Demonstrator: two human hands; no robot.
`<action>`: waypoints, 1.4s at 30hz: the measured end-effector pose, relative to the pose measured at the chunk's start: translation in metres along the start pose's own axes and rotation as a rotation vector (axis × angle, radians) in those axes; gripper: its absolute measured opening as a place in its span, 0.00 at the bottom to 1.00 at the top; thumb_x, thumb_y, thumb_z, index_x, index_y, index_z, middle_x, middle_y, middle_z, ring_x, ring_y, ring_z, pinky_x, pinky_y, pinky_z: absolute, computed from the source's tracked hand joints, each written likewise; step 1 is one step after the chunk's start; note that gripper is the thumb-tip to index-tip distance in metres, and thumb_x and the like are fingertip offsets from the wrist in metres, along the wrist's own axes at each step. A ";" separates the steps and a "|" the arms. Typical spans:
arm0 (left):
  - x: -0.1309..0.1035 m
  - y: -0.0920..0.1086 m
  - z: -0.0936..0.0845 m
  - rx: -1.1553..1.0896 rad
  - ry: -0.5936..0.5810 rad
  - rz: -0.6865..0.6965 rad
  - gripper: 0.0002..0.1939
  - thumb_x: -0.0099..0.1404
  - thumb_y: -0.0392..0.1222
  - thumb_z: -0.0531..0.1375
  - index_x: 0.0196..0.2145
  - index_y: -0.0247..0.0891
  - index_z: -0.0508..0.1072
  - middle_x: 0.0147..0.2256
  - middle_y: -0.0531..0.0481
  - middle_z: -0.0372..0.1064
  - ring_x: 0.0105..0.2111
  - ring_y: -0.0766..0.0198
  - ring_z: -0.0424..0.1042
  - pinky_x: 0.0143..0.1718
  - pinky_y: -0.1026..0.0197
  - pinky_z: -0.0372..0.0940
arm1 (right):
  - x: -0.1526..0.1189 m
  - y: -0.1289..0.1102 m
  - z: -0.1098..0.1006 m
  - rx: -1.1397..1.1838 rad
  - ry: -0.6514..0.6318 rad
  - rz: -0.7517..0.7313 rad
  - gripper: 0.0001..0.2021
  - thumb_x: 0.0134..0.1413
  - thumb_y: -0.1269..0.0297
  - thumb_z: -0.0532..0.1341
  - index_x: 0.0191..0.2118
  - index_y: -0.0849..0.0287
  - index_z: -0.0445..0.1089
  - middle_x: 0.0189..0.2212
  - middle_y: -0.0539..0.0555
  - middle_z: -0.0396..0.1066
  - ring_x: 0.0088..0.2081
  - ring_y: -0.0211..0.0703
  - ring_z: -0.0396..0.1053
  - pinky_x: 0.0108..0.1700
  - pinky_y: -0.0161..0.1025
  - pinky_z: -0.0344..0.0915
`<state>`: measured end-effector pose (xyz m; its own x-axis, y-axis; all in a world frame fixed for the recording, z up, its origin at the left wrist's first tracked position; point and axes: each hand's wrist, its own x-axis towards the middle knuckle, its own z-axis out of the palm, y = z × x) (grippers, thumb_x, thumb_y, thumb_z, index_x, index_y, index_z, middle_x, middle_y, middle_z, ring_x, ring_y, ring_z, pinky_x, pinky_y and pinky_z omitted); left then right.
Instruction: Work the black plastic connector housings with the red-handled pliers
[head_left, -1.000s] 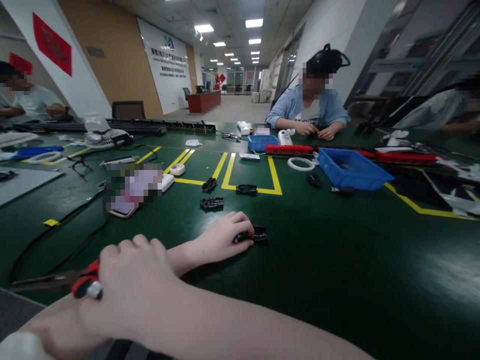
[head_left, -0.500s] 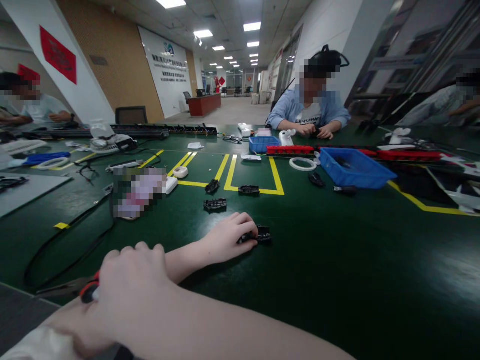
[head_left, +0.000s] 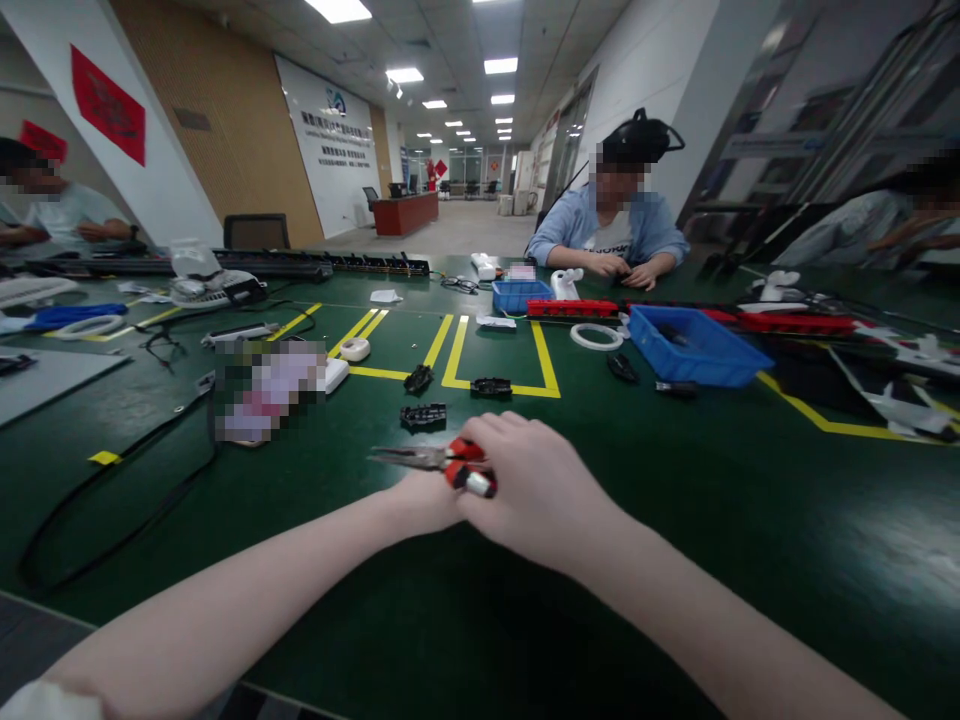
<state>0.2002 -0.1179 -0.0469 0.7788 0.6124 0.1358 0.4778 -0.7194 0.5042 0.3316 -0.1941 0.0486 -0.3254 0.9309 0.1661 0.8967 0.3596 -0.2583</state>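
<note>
Needle-nose pliers point(head_left: 420, 457) with red and black handles are gripped in my right hand point(head_left: 529, 480), their jaws pointing left. That hand crosses in front of my left hand point(head_left: 431, 500), whose fingers are hidden behind it. The black plastic part that my left hand held a moment earlier is out of sight behind the hands. Just beyond the pliers' jaws lies a black ribbed plastic part point(head_left: 423, 416). Two similar black pieces, one at left point(head_left: 418, 378) and one at right point(head_left: 491, 387), rest near the yellow tape.
A blue bin point(head_left: 697, 350) stands at right, with black pieces point(head_left: 622, 368) before it. A phone point(head_left: 274, 395) and black cable point(head_left: 112, 480) lie at left. A white ring point(head_left: 596, 337) is farther back. A person point(head_left: 611, 230) sits across the table.
My right hand has swung from the lower left to the table's middle with the pliers, and now covers my left hand's fingers. The view has shifted slightly.
</note>
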 end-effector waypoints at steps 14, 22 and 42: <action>0.000 -0.002 -0.004 -0.138 0.050 0.190 0.05 0.65 0.37 0.63 0.39 0.38 0.72 0.47 0.47 0.68 0.47 0.57 0.68 0.51 0.53 0.65 | -0.062 0.137 0.034 -0.277 0.162 -0.077 0.16 0.50 0.66 0.60 0.47 0.60 0.71 0.44 0.58 0.73 0.44 0.52 0.69 0.46 0.49 0.64; 0.000 -0.004 -0.004 -0.140 0.045 0.167 0.05 0.65 0.38 0.63 0.39 0.38 0.72 0.46 0.47 0.69 0.47 0.56 0.68 0.50 0.51 0.65 | -0.061 0.129 0.038 -0.294 0.210 -0.036 0.17 0.52 0.65 0.60 0.49 0.60 0.70 0.45 0.59 0.73 0.46 0.54 0.69 0.47 0.50 0.65; 0.000 -0.005 -0.004 -0.124 0.048 0.177 0.06 0.65 0.38 0.64 0.39 0.38 0.72 0.47 0.48 0.69 0.47 0.57 0.69 0.50 0.53 0.65 | -0.062 0.118 0.041 -0.328 0.142 -0.060 0.16 0.48 0.73 0.65 0.45 0.62 0.72 0.41 0.58 0.74 0.41 0.50 0.70 0.43 0.46 0.67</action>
<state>0.1959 -0.1130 -0.0463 0.8247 0.4967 0.2703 0.2791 -0.7732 0.5694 0.4455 -0.2071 -0.0313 -0.3558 0.8824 0.3079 0.9335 0.3514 0.0715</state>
